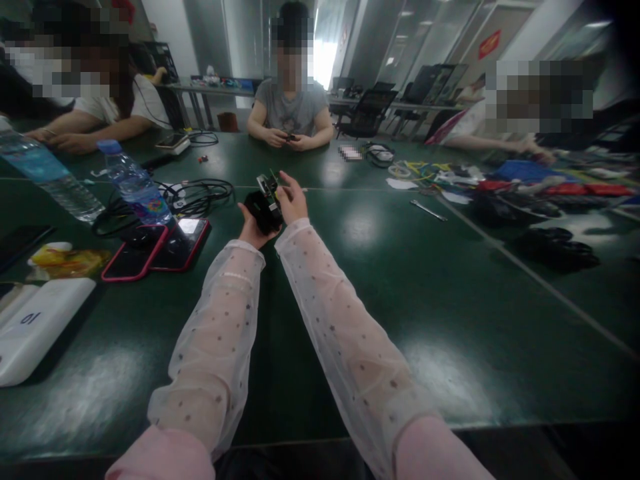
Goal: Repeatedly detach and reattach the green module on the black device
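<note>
In the head view, my left hand (253,231) is closed around a black box-shaped casing (263,211), held above the green table. Just to its upper right, my right hand (293,200) pinches a small electronic part (270,185) with a dark body and a bright, metallic-looking edge. This part sits against or right above the casing's top; whether the two are joined I cannot tell. The fingertips of the left hand are partly hidden behind the casing. Sheer white sleeves with dark stars cover both forearms.
Two phones, one in a red-edged case (187,247), lie left beside water bottles (135,183) and coiled black cables (200,193). A white power bank (45,327) is nearer. A wrench (429,210), black bags (555,248) and tangled wires lie right. Other people sit around the green table (475,320).
</note>
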Motion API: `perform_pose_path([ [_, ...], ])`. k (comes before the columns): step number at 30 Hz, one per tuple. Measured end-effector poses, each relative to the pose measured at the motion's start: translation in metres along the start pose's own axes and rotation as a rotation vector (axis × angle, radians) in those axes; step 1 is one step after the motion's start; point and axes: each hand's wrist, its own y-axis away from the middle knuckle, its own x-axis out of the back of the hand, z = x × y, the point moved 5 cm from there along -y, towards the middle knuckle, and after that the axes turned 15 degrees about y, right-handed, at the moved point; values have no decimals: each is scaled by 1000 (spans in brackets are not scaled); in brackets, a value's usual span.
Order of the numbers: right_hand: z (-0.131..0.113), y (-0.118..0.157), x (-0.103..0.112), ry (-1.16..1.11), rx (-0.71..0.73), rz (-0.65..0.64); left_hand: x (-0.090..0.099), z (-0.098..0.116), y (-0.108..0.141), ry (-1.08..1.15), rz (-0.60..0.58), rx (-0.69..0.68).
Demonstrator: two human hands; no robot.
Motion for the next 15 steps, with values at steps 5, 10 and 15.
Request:
perform_pose_path([
  [5, 5, 15, -14, 157, 41, -12, 1, 2, 1, -50, -34, -36],
  [10, 10, 18, -15, 290, 100, 4, -3, 2, 6, -52, 36, -73],
  [15, 7, 22, -17, 356, 133, -42, -7, 1, 8, -7, 4, -82],
])
